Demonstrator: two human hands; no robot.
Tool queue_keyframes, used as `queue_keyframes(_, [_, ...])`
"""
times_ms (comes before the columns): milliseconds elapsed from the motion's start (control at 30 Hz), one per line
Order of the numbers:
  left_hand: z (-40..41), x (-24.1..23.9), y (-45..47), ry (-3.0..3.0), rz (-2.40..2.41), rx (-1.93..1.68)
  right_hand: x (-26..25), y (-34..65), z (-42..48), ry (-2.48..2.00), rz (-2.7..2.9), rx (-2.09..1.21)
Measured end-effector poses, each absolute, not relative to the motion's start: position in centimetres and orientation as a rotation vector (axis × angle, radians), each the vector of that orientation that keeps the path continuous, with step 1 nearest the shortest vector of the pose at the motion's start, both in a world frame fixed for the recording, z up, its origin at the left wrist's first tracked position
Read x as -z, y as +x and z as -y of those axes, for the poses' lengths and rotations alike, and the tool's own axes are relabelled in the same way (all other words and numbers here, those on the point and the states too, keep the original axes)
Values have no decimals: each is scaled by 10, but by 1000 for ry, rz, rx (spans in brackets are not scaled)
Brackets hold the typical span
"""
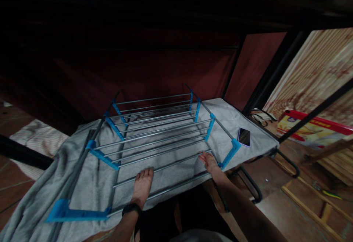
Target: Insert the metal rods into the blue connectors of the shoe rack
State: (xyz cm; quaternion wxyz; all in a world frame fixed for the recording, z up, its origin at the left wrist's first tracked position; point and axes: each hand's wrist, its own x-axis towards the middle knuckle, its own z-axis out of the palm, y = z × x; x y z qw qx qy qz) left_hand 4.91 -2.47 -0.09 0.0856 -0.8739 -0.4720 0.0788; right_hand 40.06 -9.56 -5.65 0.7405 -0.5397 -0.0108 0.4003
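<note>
Dark red panelling [143, 69] closes off the back, and in front of it a grey cloth [93, 185] covers a low surface whose kind I cannot make out. Standing on this cloth is a rack [165, 129] of grey metal bars with blue end brackets [104, 160], its tiers reaching back from the person's lap toward the panelling. To the right, well apart from the rack, sits a red and yellow box [311, 130]. Low on the rack's near side, a thin bar [176, 163] lies under both hands; its left end shows bare, with no bracket around it, while its right end is too small to judge. The left hand [142, 185] lies across it, fingers close together, though whether they grip underneath I cannot tell. The right hand [209, 161] has its fingers pinched on the bar near its right end. I judge the step in hand to be steadying and lining up this bar, and the next move to call for an even hold, both ends level. Smaller still are a phone [244, 137], face up on the cloth at right, and a black wristband [131, 208] on the left wrist
</note>
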Motion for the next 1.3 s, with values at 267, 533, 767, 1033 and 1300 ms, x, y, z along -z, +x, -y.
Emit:
queue_keyframes(267, [24, -1, 48, -2614, 1451, -228, 59, 400, 95, -1171, 5, -881])
queue_keyframes(533, [24, 0, 42, -2601, 1482, -195, 60, 400, 100, -1124, 31, -905])
queue_keyframes(767, [27, -8, 35, -2574, 1630, -182, 57, 401, 102, -1101, 1, -938])
queue_keyframes(1033, [27, -8, 2, -2359, 1897, 227, 45, 407, 108, -1066, -56, -975])
queue_keyframes(1300, [18, -6, -9, -1918, 2389, 1552, 43, 422, 119, -1072, -76, -1021])
